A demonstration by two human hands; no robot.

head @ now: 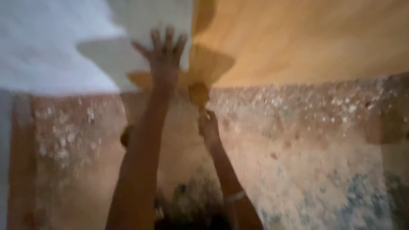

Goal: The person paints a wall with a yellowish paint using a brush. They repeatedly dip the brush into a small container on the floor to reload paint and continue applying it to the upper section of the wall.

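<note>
The picture is blurred. My left hand (164, 53) is raised high with its fingers spread, flat against the wall (306, 127) where a white patch meets an ochre-yellow one. It holds nothing. Lower and to the right, my right hand (208, 127) is closed around a short ochre-coloured tool (199, 93) that points up at the wall. It may be a brush, with a darker fan shape (211, 64) just above it. I cannot tell whether that shape is bristles or shadow. A pale bangle (235, 196) sits on my right wrist.
The upper wall is white (42, 47) on the left and ochre-yellow (306, 38) on the right. Below runs worn reddish-brown plaster (72, 149) speckled with white, turning bluish-grey (353, 191) at the lower right. A grey shadow (106, 55) falls left of my raised hand.
</note>
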